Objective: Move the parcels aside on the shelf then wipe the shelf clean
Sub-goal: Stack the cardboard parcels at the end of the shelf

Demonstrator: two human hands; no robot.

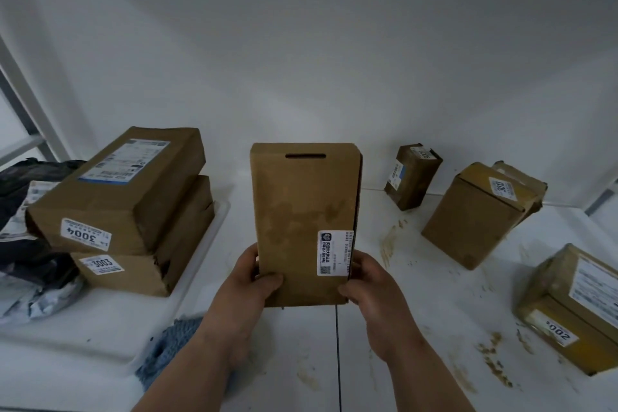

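Both hands' fingers point(267, 279) pinch the flat parcel's point(301, 211) near end.

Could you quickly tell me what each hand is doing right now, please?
Left hand: grips the lower left edge of the tall cardboard box.
Right hand: grips the same box's lower right edge.

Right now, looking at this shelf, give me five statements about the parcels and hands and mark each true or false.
1. Both hands hold the flat cardboard box. True: the left hand and right hand each have a grip on its lower edge.
2. The parcel labelled 3004 lies on top of the parcel labelled 3003. True.
3. The blue cloth is in the right hand. False: it lies on the shelf under the left forearm.
4. The shelf is spotless. False: brown smears mark its right side.
5. The held box has no label. False: a white sticker sits near its lower right.
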